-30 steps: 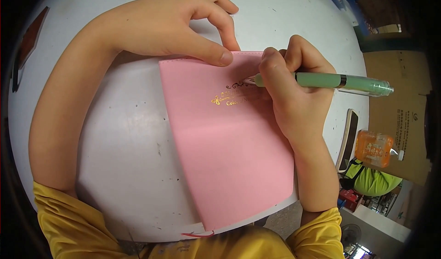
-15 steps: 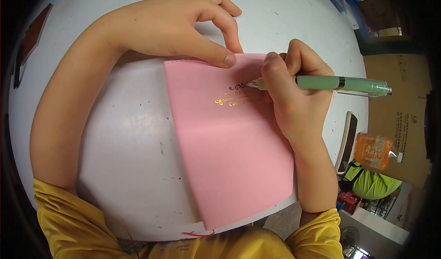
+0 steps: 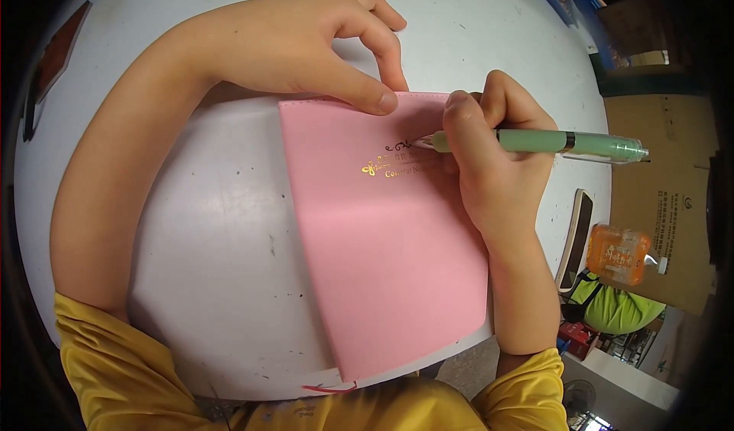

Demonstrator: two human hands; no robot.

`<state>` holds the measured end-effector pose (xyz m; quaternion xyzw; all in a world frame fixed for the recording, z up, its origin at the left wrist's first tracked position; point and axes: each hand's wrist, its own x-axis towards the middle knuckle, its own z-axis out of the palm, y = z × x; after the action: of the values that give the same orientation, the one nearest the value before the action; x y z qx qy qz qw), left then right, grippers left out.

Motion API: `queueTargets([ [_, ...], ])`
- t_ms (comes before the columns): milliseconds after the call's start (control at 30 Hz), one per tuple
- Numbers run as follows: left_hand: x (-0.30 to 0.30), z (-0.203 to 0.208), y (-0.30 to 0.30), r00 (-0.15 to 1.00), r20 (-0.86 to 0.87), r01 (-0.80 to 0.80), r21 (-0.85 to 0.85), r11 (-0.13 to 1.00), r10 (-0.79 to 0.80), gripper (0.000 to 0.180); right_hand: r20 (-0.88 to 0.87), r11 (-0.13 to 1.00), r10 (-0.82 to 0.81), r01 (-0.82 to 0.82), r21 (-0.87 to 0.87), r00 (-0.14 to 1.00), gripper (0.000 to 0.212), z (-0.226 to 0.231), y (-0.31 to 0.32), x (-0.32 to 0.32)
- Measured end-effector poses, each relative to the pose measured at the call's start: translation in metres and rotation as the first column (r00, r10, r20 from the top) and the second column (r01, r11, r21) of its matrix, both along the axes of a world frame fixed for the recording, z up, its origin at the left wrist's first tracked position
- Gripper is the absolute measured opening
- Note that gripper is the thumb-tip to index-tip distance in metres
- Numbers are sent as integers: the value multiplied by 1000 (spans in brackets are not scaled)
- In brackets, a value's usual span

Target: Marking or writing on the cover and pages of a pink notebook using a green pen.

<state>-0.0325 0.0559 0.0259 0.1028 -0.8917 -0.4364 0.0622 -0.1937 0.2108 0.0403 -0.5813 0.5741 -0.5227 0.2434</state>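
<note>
A pink notebook [image 3: 382, 263] lies tilted on the white table, its closed cover showing gold decoration and a short handwritten black line near the top. My right hand [image 3: 489, 140] is closed round a green pen [image 3: 535, 140], whose tip touches the cover at the end of that black line. At the notebook's top edge is my left hand [image 3: 321, 45]; its thumb presses on the cover while the curled index finger reaches down at the edge. The left hand's other fingers extend over the table beyond. A red ribbon [image 3: 329, 389] sticks out at the notebook's bottom.
Right of my forearm lies a phone-like white and black device [image 3: 575, 240], with an orange bottle [image 3: 619, 254] beside it. A cardboard box [image 3: 657, 194] stands past the table's right edge, near a bright green item [image 3: 623, 305]. A dark brown flat object [image 3: 61, 53] sits far left.
The pen tip has shifted slightly right, and the black line on the cover looks a little longer. The left hand keeps its place on the notebook.
</note>
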Motion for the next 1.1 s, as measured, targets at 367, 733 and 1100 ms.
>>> queueTargets([
  [367, 4, -4, 13, 982, -25, -186, -34, 982, 185, 22, 46, 1000, -12, 11, 16, 999, 31, -1, -1, 1],
  [733, 4, 13, 25, 970, 44, -236, -52, 970, 238, 13, 46, 997, -15, 11, 82, 999, 32, -3, 3, -4],
  [1100, -3, 15, 26, 962, 79, -257, -40, 965, 260, 14, 17, 993, 4, -6, 118, 1000, 31, 1, 3, -9],
])
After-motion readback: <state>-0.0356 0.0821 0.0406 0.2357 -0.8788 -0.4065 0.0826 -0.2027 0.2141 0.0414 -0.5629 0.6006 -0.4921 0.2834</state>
